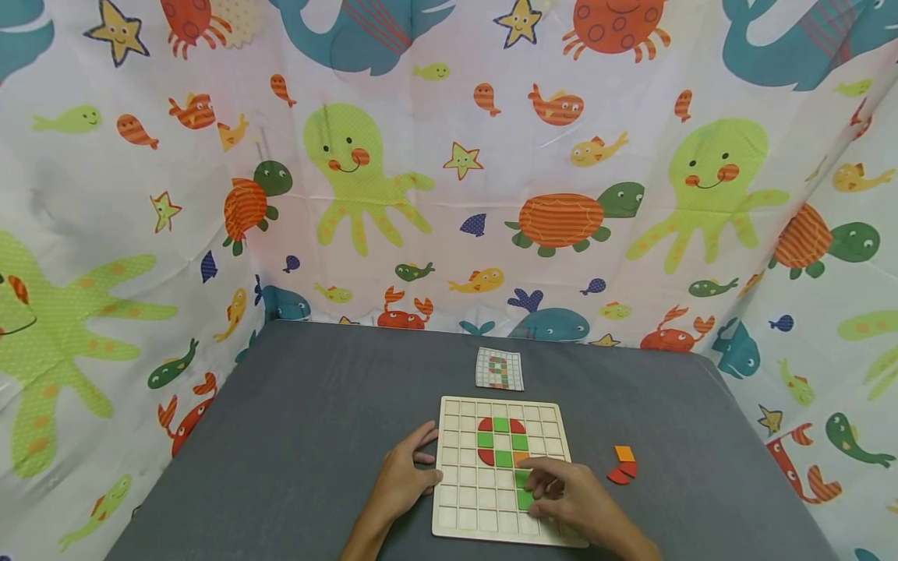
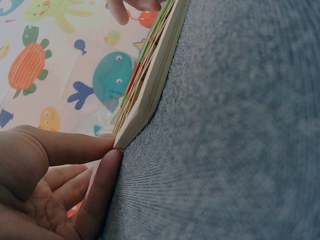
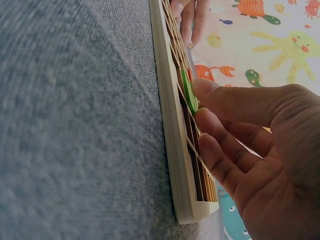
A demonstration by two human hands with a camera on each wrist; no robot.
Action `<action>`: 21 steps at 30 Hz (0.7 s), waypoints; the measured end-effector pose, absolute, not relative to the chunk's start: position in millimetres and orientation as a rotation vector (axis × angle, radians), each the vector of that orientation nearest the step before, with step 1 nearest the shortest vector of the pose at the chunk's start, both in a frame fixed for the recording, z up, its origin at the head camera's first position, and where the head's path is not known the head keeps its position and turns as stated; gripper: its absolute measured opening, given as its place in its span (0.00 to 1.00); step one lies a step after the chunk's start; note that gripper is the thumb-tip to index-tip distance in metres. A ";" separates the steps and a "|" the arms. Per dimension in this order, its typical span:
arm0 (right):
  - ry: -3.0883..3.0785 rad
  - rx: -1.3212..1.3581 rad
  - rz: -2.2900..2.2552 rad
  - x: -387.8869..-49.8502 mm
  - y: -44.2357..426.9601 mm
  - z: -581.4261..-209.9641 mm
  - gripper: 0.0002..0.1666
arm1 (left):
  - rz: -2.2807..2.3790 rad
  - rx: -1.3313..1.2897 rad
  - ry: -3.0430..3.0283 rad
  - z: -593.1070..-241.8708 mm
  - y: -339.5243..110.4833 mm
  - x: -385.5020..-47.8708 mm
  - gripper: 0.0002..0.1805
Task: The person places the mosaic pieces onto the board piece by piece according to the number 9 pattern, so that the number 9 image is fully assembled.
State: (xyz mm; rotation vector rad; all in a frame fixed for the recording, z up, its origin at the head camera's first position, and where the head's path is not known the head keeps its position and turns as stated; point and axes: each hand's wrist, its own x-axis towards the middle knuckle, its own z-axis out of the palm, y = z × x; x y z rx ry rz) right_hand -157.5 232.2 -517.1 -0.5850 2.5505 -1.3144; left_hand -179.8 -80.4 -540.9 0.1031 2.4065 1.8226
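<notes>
A pale wooden grid board (image 1: 477,518) lies on the table, with red, green and orange pieces in some of its cells. My left hand (image 1: 403,477) holds the board's left edge, thumb and a finger pinching its rim in the left wrist view. Over the right part of the board is my right hand (image 1: 571,495). Its thumb and fingertip are at a green square tile (image 3: 189,95) that sits slightly tilted in the grid. Another green tile (image 1: 522,477) lies just above it, below an orange piece (image 1: 520,459) partly covered by the index finger.
Behind the board lies a small printed pattern card (image 1: 500,368). An orange square (image 1: 624,453) and a few red pieces (image 1: 619,475) lie on the grey table (image 1: 316,436) to the right. A sea-animal curtain (image 1: 449,234) surrounds the back and sides.
</notes>
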 end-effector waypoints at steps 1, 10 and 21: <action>2.553 -0.581 -1.312 -157.6 232.6 -517.1 0.34 | 1.823 0.105 2.407 -540.8 -80.4 -179.8 0.47; 2.608 -0.539 -1.325 -158.2 240.0 -515.1 0.34 | 1.831 0.106 2.392 -538.8 -80.1 -179.3 0.47; 2.670 -0.424 -1.398 -160.1 256.0 -507.9 0.33 | 1.826 0.144 2.407 -539.1 -80.2 -179.9 0.47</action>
